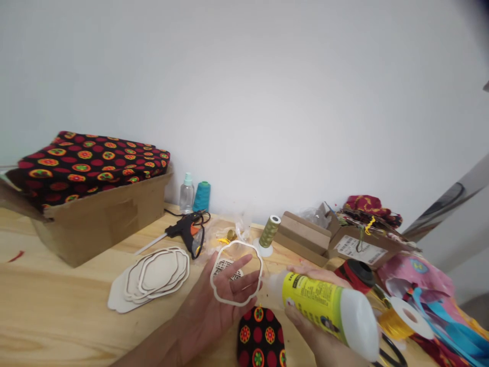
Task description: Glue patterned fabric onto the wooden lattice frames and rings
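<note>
My left hand (206, 313), palm up with fingers spread, holds a thin, pale scalloped wooden frame (234, 304) that lies across the fingers. My right hand (305, 331) is wrapped round a white glue bottle (315, 300) with a yellow label. The bottle is tipped on its side, its nozzle at the frame's right edge; whether they touch I cannot tell. Just behind the left fingers, small latticed wooden pieces (231, 270) show through the frame. A black patterned cloth piece (260, 334) with red and orange motifs lies below, between my hands. More pale scalloped wooden pieces (160, 275) are stacked left of my left hand.
A cardboard box (114, 224) heaped with patterned fabric (91, 158) stands at left. Behind are a glue gun (185, 229), clear bottle (187, 196), teal thread cone (201, 196) and green thread cone (270, 232). Opened boxes (361, 244), ribbon spools (401, 318) and fabrics crowd the right.
</note>
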Demonstrator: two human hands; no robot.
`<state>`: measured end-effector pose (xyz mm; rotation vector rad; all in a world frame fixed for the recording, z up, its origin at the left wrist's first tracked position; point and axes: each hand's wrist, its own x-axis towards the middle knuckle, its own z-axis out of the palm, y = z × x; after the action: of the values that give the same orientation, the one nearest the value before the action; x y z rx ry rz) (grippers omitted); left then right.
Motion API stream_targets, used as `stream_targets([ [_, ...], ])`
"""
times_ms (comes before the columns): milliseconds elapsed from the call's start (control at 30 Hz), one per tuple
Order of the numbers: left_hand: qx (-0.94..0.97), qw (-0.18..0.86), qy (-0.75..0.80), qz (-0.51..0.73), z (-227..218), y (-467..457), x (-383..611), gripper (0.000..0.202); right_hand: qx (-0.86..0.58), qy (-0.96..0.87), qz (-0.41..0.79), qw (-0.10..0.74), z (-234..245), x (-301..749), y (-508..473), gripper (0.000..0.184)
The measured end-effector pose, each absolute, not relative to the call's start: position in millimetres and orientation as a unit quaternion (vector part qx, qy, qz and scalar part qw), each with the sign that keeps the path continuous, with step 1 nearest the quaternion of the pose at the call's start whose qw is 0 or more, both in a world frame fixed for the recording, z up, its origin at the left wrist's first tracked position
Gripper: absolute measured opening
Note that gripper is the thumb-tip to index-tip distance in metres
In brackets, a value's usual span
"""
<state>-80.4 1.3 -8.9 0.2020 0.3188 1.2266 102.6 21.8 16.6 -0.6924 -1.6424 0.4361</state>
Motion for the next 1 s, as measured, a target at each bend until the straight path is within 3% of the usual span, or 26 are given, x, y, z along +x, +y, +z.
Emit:
stream_targets([
  [533, 0.094, 0.804, 0.143, 0.569, -6.9, 2.8, -82.7, 0.059, -0.301, -0.735, 0.15, 0.588, 15.6, 106.5, 22.4, 0.044],
  [1000, 0.093, 0.803, 0.144, 0.57, -8.3, 2.6, -85.2, 0.058, -0.293, -0.749, 0.188, 0.564, 24.7, 95.6, 14.3, 0.04],
])
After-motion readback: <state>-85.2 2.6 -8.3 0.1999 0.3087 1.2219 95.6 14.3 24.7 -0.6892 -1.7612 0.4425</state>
